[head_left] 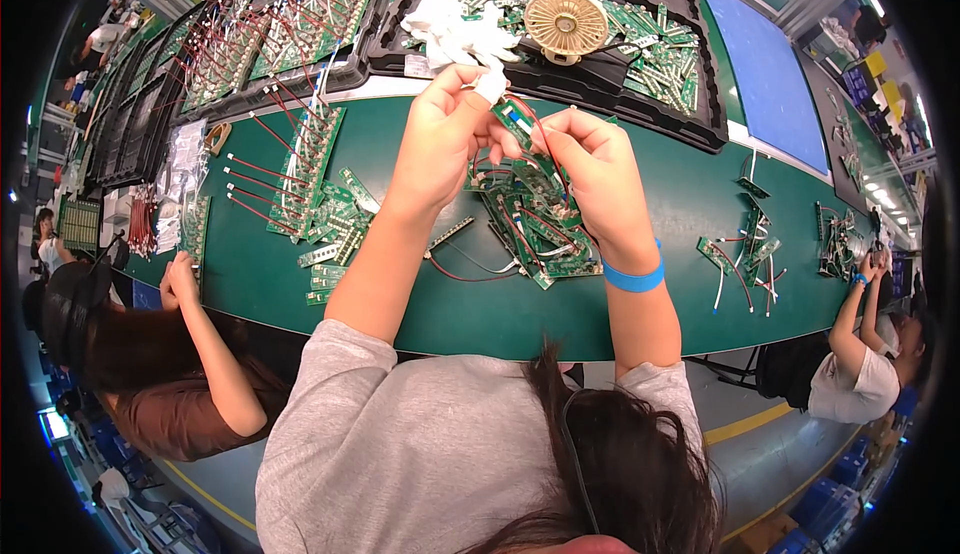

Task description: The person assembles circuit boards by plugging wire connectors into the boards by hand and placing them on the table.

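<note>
My left hand (pixel 447 139) is closed, pinching the far end of a narrow green circuit board (pixel 516 124), with a small white piece (pixel 491 85), perhaps cloth or a finger cover, at its fingertips. At the other end of that board, my right hand (pixel 595 169) is closed on it too. A red wire (pixel 549 139) runs from the board past the right hand's fingers. Below both hands lies a tangled heap of wired circuit boards (pixel 540 219). Beyond the left hand, crumpled white cloth (pixel 455 34) rests on a black tray.
The black tray (pixel 715 124) holds many loose boards and a round gold fan (pixel 566 24). Wired boards (pixel 310 169) and small boards (pixel 335 239) lie left on the green table (pixel 440 319); another wired cluster (pixel 745 249) lies right. Co-workers sit left (pixel 180 374) and right (pixel 850 384).
</note>
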